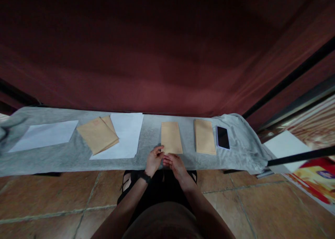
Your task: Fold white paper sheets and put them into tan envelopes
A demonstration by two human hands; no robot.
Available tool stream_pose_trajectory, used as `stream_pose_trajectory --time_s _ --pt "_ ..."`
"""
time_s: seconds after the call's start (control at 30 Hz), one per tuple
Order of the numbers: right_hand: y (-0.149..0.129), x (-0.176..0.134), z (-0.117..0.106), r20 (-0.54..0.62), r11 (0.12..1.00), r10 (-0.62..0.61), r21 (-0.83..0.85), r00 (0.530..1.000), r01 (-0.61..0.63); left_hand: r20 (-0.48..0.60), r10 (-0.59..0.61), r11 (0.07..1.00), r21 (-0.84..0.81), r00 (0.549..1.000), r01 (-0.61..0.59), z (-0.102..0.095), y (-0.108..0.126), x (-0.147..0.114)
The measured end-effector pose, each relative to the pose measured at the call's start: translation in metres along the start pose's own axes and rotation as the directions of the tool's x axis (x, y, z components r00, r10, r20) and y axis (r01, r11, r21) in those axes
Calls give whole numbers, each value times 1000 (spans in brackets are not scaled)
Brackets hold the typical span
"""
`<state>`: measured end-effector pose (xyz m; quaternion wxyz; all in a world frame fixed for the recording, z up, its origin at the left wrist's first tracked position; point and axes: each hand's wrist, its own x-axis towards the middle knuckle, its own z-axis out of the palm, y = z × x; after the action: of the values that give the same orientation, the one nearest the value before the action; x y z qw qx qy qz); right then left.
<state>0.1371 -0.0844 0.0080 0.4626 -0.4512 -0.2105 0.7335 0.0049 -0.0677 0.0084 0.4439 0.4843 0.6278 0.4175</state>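
Grip I cannot tell: left hand (154, 159) and right hand (176, 164) are at the kraft envelope's (171, 136) near edge, where light pressure should prevent creasing.

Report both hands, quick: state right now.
Left hand: at the middle envelope, near-left corner; grip cannot be told.
Right hand: partly curled by that envelope's near edge; grip cannot be told.

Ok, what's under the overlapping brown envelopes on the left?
White paper under the envelopes, at right; grey cloth borders their left. The paper's covered edge can't be seen.
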Motion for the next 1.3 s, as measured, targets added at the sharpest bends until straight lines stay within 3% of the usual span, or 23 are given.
stream_pose_trajectory --time_s 0.17,0.23,0.3,0.37,0.43,0.53,0.57,0.63,0.7,0.77,0.87,1.1,1.3 --pt "-10 -11 -6 112 981 105 -177 988 -84 63 -37 996 83 997 32 -6 -2 14" --pt "-15 -12 -12 107 962 45 -273 993 -14 79 -56 989 141 995 45 -9 -2 18" --pt "-22 -8 -19 75 891 -137 -425 988 156 76 -63 977 210 995 46 -12 -1 20" --pt "-29 0 -26 136 672 -371 -643 919 366 66 -55 959 283 996 34 -14 2 20" --pt "-37 9 -34 329 306 -475 -808 816 504 61 -46 940 340 997 23 -15 6 16" --pt "-44 24 -44 541 -185 -385 -839 748 512 27 -5 870 493 1000 -9 -12 10 5" --pt "-45 29 -46 567 -290 -351 -822 745 490 7 45 816 577 999 -40 -10 10 1" --pt "-47 40 -50 585 -414 -318 -794 747 446 -8 215 665 733 976 -141 -7 8 -7" --pt "-49 52 -51 580 -461 -314 -785 751 413 67 408 532 794 911 -296 -4 1 -13" --pt "-53 66 -50 568 -478 -316 -787 760 390 210 541 431 762 814 -483 -2 -8 -16" --pt "-65 88 -46 546 -487 -309 -794 779 364 390 591 320 690 706 -649 0 -20 -18" --pt "-91 129 -37 498 -504 -319 -810 807 300 454 580 260 684 676 -682 -1 -24 -22" --pt "-90 143 -35 495 -496 -375 -822 784 282 470 573 225 698 672 -680 0 -22 -22"
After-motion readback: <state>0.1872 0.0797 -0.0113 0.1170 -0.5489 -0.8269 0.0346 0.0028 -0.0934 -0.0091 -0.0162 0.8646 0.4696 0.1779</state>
